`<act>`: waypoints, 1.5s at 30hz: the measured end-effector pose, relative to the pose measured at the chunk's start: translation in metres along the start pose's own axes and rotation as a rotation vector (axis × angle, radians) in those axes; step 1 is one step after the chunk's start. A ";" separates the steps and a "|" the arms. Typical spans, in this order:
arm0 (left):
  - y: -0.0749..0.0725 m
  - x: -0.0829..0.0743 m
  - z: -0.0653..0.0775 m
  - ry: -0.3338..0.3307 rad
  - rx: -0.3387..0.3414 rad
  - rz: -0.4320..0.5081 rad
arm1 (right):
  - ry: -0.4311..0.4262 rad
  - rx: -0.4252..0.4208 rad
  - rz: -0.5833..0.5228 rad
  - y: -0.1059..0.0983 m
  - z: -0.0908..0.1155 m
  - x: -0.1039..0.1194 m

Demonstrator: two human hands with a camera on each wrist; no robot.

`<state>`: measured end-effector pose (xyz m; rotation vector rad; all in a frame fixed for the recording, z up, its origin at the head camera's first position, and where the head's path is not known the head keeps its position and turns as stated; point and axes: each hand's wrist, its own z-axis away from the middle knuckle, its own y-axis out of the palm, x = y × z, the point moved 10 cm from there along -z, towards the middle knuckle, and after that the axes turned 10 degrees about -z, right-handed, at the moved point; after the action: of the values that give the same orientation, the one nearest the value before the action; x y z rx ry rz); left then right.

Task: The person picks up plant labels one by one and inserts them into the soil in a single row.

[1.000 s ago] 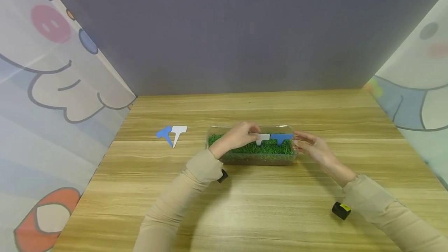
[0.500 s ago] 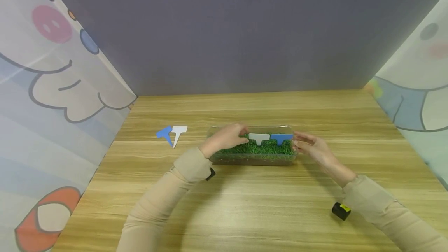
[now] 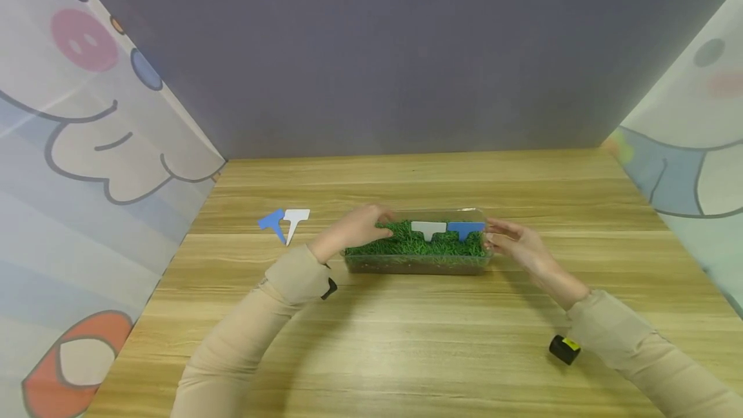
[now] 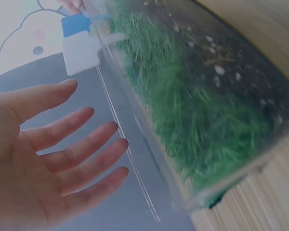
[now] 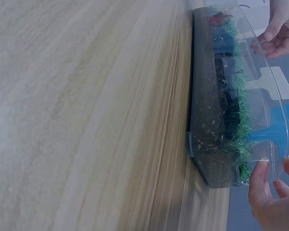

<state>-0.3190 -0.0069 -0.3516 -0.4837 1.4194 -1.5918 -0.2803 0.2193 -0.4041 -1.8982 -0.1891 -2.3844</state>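
Note:
A clear plastic planter box (image 3: 415, 267) with dark soil and green grass (image 3: 406, 247) stands on the table. A white T-shaped plant label (image 3: 429, 228) and a blue T-shaped plant label (image 3: 466, 229) stand upright side by side in its right half. My left hand (image 3: 351, 231) hovers over the box's left end, fingers spread and holding nothing, as the left wrist view shows. At the right end, my right hand (image 3: 522, 250) holds the box's end wall near the rim, its thumb (image 5: 260, 180) against the clear plastic beside the blue label.
Left of the box, another blue plant label (image 3: 273, 223) and another white plant label (image 3: 296, 220) lie flat on the wooden table (image 3: 406, 340), touching or nearly so. A grey panel (image 3: 406, 50) rises behind the table, with cartoon-printed sheets on both sides.
My left hand has let go of the upright white label and moved left along the box, uncovering more grass. My right hand has stayed at the box's right end.

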 end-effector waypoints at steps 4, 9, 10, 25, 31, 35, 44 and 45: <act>-0.004 0.008 0.005 -0.010 -0.013 0.016 | -0.033 0.008 -0.039 -0.003 -0.003 -0.003; -0.007 0.020 0.011 -0.042 -0.018 0.040 | -0.078 0.050 -0.133 -0.010 -0.012 -0.015; -0.007 0.023 0.013 -0.046 -0.022 0.040 | -0.082 0.058 -0.134 -0.012 -0.014 -0.017; -0.016 0.080 0.037 -0.121 -0.125 -0.011 | -0.036 0.014 -0.077 -0.013 -0.014 -0.022; -0.017 0.100 0.046 -0.145 -0.154 -0.012 | -0.014 -0.020 -0.104 -0.031 -0.030 -0.051; -0.014 0.113 0.050 -0.165 -0.151 0.010 | -0.015 -0.019 -0.110 -0.031 -0.031 -0.051; -0.013 0.144 0.061 -0.176 -0.162 0.038 | -0.015 -0.022 -0.114 -0.032 -0.031 -0.052; -0.013 0.146 0.062 -0.176 -0.164 0.035 | -0.015 -0.019 -0.111 -0.031 -0.031 -0.051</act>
<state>-0.3485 -0.1631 -0.3641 -0.6747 1.4216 -1.3754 -0.3035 0.2452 -0.4624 -1.9646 -0.2807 -2.4501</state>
